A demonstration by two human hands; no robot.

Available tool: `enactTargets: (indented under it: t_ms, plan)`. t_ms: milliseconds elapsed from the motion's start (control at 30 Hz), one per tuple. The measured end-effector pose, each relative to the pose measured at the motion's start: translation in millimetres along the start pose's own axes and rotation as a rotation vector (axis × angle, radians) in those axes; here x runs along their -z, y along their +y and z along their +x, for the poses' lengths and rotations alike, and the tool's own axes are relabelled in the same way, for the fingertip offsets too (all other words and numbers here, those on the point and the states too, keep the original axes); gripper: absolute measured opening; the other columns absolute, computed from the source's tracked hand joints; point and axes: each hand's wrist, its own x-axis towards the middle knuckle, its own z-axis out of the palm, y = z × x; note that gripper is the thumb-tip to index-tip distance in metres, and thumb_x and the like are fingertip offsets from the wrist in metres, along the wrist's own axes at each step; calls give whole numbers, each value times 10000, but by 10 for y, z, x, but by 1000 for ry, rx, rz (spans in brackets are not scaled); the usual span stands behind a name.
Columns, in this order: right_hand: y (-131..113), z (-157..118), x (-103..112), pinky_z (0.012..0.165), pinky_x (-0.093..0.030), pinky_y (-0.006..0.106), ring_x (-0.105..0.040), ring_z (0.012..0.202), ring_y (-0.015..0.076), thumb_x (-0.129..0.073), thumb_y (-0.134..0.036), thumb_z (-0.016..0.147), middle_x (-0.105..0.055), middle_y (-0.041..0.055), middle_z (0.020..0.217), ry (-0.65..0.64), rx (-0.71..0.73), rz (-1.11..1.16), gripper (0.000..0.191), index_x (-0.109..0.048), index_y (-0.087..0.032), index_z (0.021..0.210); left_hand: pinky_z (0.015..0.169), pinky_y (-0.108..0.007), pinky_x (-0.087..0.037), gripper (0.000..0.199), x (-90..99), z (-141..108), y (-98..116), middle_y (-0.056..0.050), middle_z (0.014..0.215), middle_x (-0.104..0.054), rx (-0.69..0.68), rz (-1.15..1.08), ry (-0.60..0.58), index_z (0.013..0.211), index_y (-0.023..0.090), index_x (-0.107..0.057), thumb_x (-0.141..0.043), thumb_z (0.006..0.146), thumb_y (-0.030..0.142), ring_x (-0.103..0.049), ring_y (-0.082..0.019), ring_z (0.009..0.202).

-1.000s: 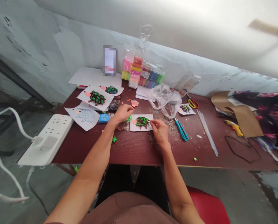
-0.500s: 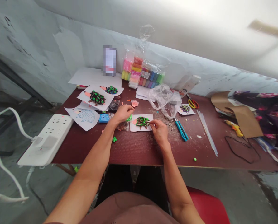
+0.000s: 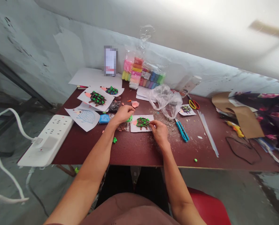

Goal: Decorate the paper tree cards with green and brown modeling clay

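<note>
My left hand (image 3: 124,114) curls over the maroon table (image 3: 134,153), its fingertips at a lump of green clay (image 3: 130,119). My right hand (image 3: 158,130) pinches at the right edge of a clay hedgehog (image 3: 142,122), which has brown spines tipped with green and lies on a white paper sheet (image 3: 135,128). Whatever the right fingers hold is hidden. Other hedgehog sheets (image 3: 96,99) lie to the left, beyond my left hand.
Packs of coloured clay (image 3: 141,73) stand at the back, beside a crumpled plastic bag (image 3: 165,101). Right of my hands lie a teal craft knife (image 3: 182,130), red-yellow scissors (image 3: 194,104) and glue sticks (image 3: 207,132). A white power strip (image 3: 45,140) rests at the left table edge.
My right hand has shifted slightly left along the hedgehog's edge. My left hand and the paper sheet have barely moved.
</note>
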Motion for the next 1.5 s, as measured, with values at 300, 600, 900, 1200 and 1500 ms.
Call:
enactTargets:
  t_ms: [300,600,900,1200,1500]
  plan:
    - [-26,21,9,721,-428,286,-657,816,202,-607,-240,897,-768,54,945,-39,-1,-39,185,-790,-251,926,939,-291,-522,305,-2,1,-3,-100,1048,-788,-3,4,10,976,141,-798,-539,817,168,-717,-236,989]
    - [-36,-18,40,749,-452,285,-681,869,211,-591,-242,916,-773,62,992,-23,21,-44,211,-790,-242,986,920,-283,-520,306,-6,8,-18,-107,1030,-789,-4,-10,10,1001,126,-795,-547,827,167,-719,-237,976]
    - [-11,-50,65,792,-479,311,-689,858,222,-530,-224,895,-777,95,984,88,15,43,266,-766,-192,1014,885,-302,-519,287,-36,24,-64,-100,954,-791,-36,-44,52,941,138,-798,-541,822,183,-715,-232,898]
    - [-33,316,224,758,-455,288,-693,865,226,-549,-251,907,-783,79,947,-24,-62,-129,228,-772,-217,938,747,-292,-476,286,-58,61,-92,-87,868,-781,-60,-180,183,857,121,-784,-569,840,309,-675,-219,800]
    - [-15,512,167,872,-483,315,-700,1036,254,-533,-258,939,-771,110,1126,-50,-119,-113,301,-759,-178,1121,717,-290,-461,329,-32,65,-101,-79,834,-755,-33,-392,113,851,116,-773,-638,824,414,-638,-198,762]
